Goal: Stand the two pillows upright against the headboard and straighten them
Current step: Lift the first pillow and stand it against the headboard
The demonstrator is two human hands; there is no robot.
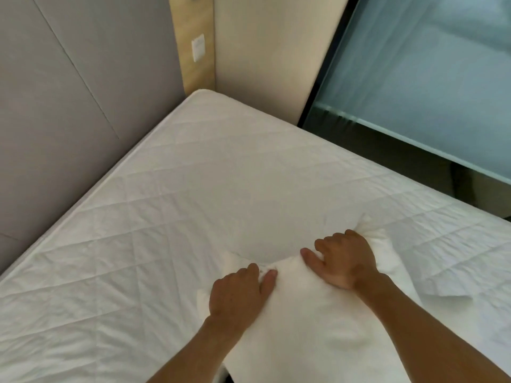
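Note:
One white pillow [298, 322] lies across the near part of the quilted white mattress [171, 205], far from the grey padded headboard [55, 106] at the left. My left hand [237, 294] pinches the pillow's far edge near its left corner. My right hand [345, 261] grips the same far edge further right, fingers curled over the fabric. The pillow's right corner [370, 230] pokes out past my right hand. I see no second pillow in this view.
A wooden strip with a white wall switch [198, 47] runs up beside the headboard. A beige wall panel [262, 51] meets the bed's far corner. A frosted glass partition [428, 78] with a dark frame borders the bed's right side.

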